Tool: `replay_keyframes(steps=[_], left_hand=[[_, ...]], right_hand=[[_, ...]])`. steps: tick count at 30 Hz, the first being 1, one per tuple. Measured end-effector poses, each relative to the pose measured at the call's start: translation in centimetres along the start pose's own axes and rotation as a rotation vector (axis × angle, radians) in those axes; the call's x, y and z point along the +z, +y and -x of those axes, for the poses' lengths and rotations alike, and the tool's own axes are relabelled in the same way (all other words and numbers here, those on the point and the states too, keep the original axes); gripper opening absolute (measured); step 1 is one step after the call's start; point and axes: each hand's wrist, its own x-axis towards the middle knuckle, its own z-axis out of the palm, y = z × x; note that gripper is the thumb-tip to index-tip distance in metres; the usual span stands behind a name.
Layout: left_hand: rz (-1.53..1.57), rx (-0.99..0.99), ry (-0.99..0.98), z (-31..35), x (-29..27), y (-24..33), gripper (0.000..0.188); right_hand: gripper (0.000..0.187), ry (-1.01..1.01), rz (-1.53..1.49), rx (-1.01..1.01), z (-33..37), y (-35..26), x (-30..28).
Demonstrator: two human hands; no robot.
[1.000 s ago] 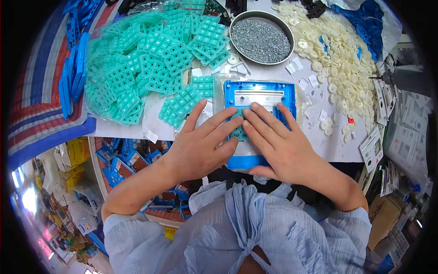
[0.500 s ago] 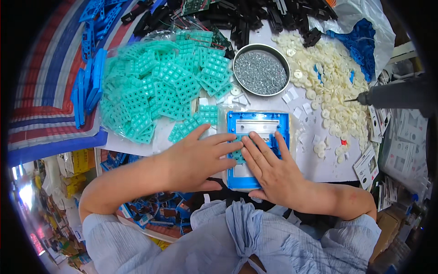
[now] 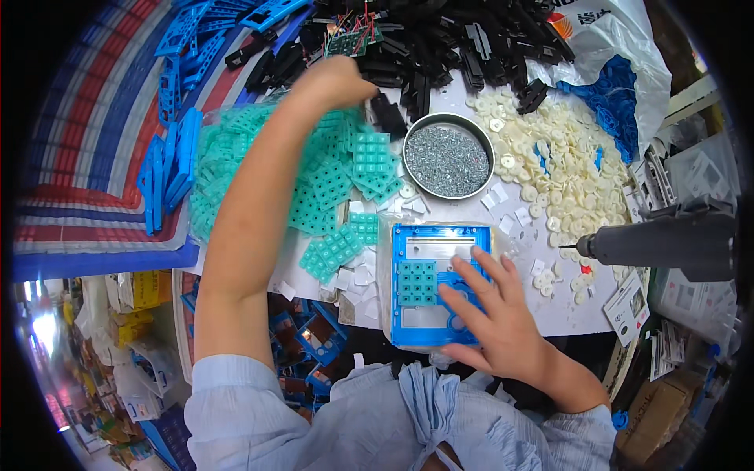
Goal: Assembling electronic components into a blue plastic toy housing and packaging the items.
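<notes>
A blue plastic housing lies in front of me on the pale table, with a teal rubber keypad set into its left part. My right hand rests at the housing's right side with fingers spread, the fingertips over its inner face. Stretched far forward, my left hand is over the back of the teal keypad pile. Its fingers are smeared and partly hidden, so whether it grips anything does not show. Just beside it are a black part and a green circuit board with wires.
A round tin of small screws stands behind the housing. Cream discs are heaped to the right, below which a dark electric screwdriver juts in. Black parts fill the back. Blue frames stand at the left.
My left hand has left the keypad and reached forward to the back of the table. My right hand has lifted and spread, uncovering the keypad in the housing.
</notes>
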Motion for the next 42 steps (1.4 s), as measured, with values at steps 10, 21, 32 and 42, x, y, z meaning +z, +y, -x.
replay_keyframes(steps=[10,21,32,42], left_hand=[[1.325,-0.13,0.463,14.3,-0.6,-15.1,0.009],[1.418,-0.045,0.628,18.3,-5.8,-12.9,0.016],[0.48,0.252,0.928,19.6,-3.8,1.6,0.006],[0.464,0.538,0.464,26.3,1.9,5.5,0.025]], right_hand=[[0.047,0.274,-0.128,-0.065,-1.0,1.0,-1.3],[0.036,0.277,-0.068,-0.226,-4.7,-0.6,-1.5],[0.032,0.551,-0.941,-0.016,-9.9,-2.0,-1.3],[0.028,0.29,-1.586,0.253,-13.0,2.1,-0.3]])
